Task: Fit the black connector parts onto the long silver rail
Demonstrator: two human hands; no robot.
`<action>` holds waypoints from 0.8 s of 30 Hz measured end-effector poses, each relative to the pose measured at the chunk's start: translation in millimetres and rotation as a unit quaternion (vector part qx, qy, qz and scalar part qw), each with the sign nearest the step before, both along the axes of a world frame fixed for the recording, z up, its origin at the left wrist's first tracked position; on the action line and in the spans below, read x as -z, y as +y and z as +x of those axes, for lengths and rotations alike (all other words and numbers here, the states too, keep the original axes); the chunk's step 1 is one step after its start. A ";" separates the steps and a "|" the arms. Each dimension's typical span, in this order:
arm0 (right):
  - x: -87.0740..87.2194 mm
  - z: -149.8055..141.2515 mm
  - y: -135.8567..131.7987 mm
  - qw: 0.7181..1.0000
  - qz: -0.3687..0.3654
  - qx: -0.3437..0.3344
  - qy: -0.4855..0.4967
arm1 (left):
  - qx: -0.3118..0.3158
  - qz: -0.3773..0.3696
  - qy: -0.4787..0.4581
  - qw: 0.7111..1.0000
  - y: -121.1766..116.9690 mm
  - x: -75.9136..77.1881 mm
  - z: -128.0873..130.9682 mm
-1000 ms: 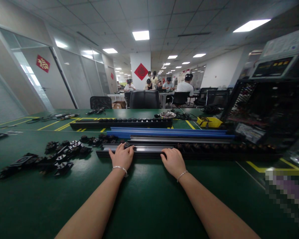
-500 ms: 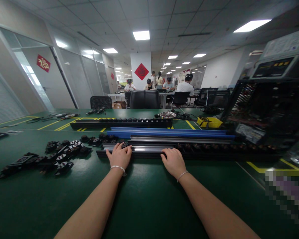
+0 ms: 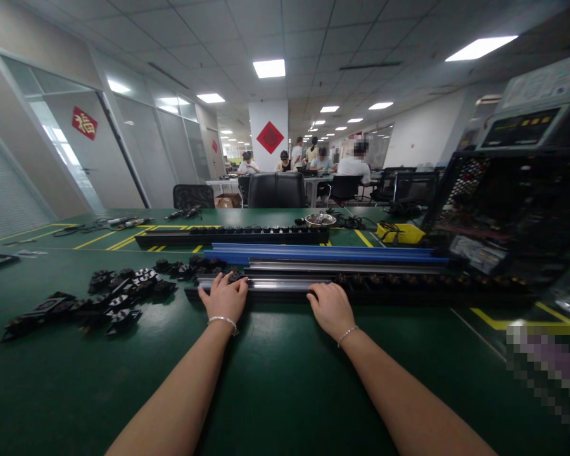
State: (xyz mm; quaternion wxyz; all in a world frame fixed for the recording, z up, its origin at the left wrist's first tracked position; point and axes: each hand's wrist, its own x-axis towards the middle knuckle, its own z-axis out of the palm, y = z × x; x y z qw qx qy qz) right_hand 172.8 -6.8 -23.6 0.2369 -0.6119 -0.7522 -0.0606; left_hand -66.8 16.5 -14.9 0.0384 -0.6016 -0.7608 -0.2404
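Observation:
A long black and silver rail (image 3: 280, 285) lies across the green table (image 3: 275, 380) in front of me. My left hand (image 3: 222, 296) rests on its left end, fingers spread over a small black part there. My right hand (image 3: 331, 308) presses on the rail's middle with the fingers curled over its near edge. Small black parts sit in a row along the rail's right stretch (image 3: 408, 282). Both wrists wear thin bracelets.
Several loose black parts (image 3: 104, 297) lie scattered at the left. Behind the rail are blue rails (image 3: 323, 253) and another black rail (image 3: 232, 235). A metal bowl (image 3: 320, 219), a yellow box (image 3: 399, 232) and a dark machine (image 3: 517, 190) stand at the right. People sit at far tables.
My left hand has slid a little to the left along the rail's end. My right hand has stayed where it was.

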 end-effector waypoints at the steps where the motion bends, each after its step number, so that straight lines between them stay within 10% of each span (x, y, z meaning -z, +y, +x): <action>1: 0.1 0.0 0.1 1.000 0.000 0.000 0.000 | -0.005 0.002 -0.004 1.000 0.6 0.6 -1.5; 24: 1.2 0.3 0.8 1.000 0.000 0.002 -0.002 | -0.038 0.039 -0.020 0.998 6.4 5.4 -25.3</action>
